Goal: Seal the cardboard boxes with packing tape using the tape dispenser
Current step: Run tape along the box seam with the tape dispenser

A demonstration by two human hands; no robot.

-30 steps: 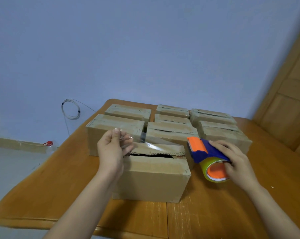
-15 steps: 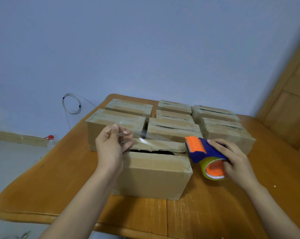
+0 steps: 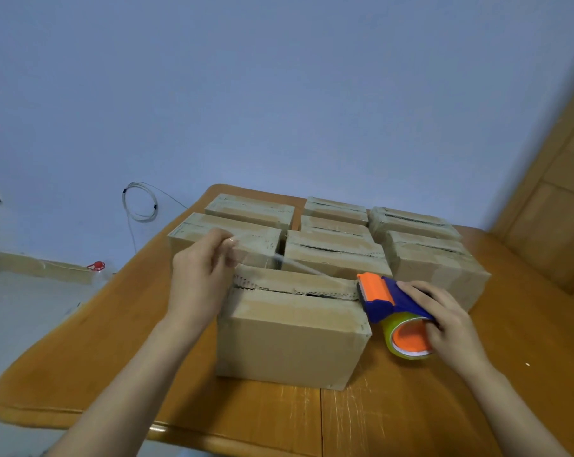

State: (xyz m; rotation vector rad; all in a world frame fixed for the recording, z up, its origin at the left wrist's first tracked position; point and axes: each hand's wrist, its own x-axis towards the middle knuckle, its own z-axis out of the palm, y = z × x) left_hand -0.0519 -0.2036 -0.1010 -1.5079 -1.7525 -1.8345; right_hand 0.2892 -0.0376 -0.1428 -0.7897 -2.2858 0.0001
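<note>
A cardboard box (image 3: 292, 344) stands nearest me on the wooden table, its top flaps meeting at a ragged dark seam. My right hand (image 3: 447, 321) grips a blue and orange tape dispenser (image 3: 389, 298) at the box's right top edge, its yellowish roll (image 3: 407, 338) hanging below. A strip of clear tape (image 3: 279, 260) stretches from the dispenser leftward above the box top. My left hand (image 3: 201, 275) pinches the strip's free end above the box's left edge.
Several more cardboard boxes (image 3: 335, 255) stand in rows behind the near one, filling the far half of the table (image 3: 114, 357). A coiled cable (image 3: 140, 202) hangs on the blue wall at left. Wooden panelling (image 3: 556, 219) rises at the right.
The dispenser has shifted slightly toward the box's right top edge, and the tape strip now runs tauter and lower over the box. My left hand still pinches the tape end.
</note>
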